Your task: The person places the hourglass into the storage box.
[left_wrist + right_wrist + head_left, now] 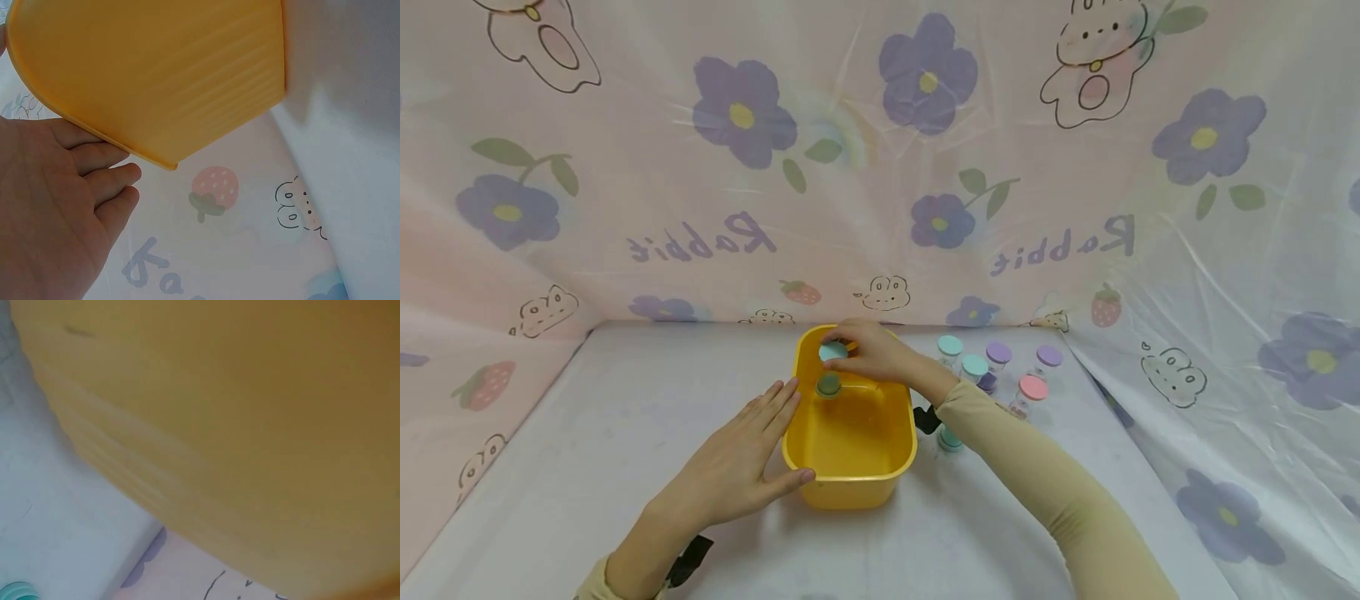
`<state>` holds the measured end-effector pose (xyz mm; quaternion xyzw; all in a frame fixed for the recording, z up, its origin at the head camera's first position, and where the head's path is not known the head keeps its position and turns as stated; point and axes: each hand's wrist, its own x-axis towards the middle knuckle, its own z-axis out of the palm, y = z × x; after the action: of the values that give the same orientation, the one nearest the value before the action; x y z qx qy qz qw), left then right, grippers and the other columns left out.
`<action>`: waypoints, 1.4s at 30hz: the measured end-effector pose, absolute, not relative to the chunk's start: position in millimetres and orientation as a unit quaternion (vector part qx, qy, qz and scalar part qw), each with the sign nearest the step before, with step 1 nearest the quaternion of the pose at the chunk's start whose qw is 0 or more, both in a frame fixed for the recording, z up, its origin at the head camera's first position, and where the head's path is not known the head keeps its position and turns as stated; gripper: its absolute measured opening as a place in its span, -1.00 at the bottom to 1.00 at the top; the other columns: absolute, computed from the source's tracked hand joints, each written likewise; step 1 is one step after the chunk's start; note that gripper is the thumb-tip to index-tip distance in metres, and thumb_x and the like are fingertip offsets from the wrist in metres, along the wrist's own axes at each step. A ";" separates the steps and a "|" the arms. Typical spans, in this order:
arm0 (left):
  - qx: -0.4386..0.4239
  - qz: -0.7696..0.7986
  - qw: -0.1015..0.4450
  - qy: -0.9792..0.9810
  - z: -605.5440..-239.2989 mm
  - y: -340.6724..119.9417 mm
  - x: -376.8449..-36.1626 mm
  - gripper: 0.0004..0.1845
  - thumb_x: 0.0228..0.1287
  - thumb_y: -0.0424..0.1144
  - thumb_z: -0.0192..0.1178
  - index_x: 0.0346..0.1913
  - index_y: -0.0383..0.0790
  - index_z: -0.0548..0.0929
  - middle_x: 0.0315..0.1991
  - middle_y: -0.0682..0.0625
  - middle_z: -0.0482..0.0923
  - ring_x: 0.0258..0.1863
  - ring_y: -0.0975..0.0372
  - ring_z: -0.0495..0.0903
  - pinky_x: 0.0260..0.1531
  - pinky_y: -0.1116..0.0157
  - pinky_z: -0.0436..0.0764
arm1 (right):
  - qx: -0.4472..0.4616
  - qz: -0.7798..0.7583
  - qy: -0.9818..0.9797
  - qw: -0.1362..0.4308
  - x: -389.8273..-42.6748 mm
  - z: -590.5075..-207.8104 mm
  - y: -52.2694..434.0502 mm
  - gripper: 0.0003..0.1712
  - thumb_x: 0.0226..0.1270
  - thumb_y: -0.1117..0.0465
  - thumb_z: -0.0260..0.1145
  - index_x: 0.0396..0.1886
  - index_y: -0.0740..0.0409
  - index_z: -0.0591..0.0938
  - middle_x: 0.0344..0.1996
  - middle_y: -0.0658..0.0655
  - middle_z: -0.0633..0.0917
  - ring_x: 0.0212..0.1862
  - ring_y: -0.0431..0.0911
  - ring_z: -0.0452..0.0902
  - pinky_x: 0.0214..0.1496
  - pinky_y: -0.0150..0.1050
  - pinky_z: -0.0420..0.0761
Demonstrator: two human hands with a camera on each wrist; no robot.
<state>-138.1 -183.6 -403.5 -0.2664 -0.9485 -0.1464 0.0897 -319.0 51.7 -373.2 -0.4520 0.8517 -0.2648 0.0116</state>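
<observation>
Yellow tub [850,454]: on the desk [587,467], centre. Left hand [741,462] flat, fingers straight against its side wall. Right hand [872,350] pinches a pale-lidded jar [832,352] over the far end. Risk: jar slips, knocking the green-lidded jar [828,385] inside.

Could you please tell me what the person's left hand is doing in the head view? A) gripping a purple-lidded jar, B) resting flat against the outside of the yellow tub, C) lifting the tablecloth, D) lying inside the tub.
B: the left hand lies with straight fingers against the yellow tub, outside its left wall.
</observation>
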 end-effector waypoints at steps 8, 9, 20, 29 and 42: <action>-0.266 -0.145 0.084 -0.949 -403.2 -183.0 -138.1 0.07 0.41 0.42 0.08 0.65 -0.32 0.10 0.68 -0.15 -0.04 0.65 -0.01 0.00 0.57 -0.11 0.15 | -0.444 -0.223 0.866 0.051 -329.8 -377.0 44.4 -0.56 0.46 0.08 0.43 0.23 0.15 0.69 0.14 0.08 0.72 0.06 -0.12 0.64 0.14 -0.36 0.67; -0.267 -0.146 0.082 -0.949 -403.4 -183.0 -138.0 0.07 0.42 0.43 0.07 0.65 -0.32 0.09 0.68 -0.15 -0.05 0.65 -0.01 -0.01 0.57 -0.11 0.15 | -0.445 -0.219 0.867 0.056 -330.7 -377.4 43.9 -0.56 0.46 0.08 0.42 0.23 0.15 0.68 0.14 0.09 0.72 0.06 -0.12 0.64 0.14 -0.35 0.67; -0.266 -0.145 0.079 -0.950 -404.4 -183.2 -137.7 0.07 0.42 0.44 0.05 0.66 -0.30 0.07 0.68 -0.12 -0.06 0.66 0.01 -0.03 0.57 -0.11 0.14 | -0.447 -0.200 0.867 0.097 -336.9 -383.4 41.1 -0.55 0.46 0.15 0.43 0.27 0.16 0.66 0.18 0.09 0.71 0.11 -0.10 0.65 0.22 -0.29 0.65; -0.266 -0.145 0.081 -0.950 -403.4 -183.3 -137.6 0.06 0.43 0.44 0.04 0.65 -0.31 0.08 0.68 -0.14 -0.05 0.66 0.00 -0.02 0.57 -0.10 0.16 | -0.470 -0.179 0.859 0.093 -338.4 -384.0 37.7 -0.51 0.47 0.14 0.41 0.32 0.20 0.64 0.22 0.13 0.70 0.18 -0.06 0.64 0.31 -0.23 0.62; -0.263 -0.142 0.081 -0.951 -402.8 -182.9 -137.5 0.06 0.42 0.40 0.10 0.66 -0.30 0.08 0.68 -0.14 -0.04 0.66 0.00 -0.01 0.57 -0.10 0.15 | -0.466 -0.169 0.863 0.100 -337.4 -381.9 38.4 -0.47 0.48 0.11 0.41 0.36 0.18 0.61 0.28 0.13 0.66 0.21 -0.07 0.61 0.31 -0.25 0.62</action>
<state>-137.5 -182.9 -402.8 -0.2631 -0.9508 -0.1421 0.0811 -337.4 38.4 -381.9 -0.4657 0.8630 -0.1691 0.0995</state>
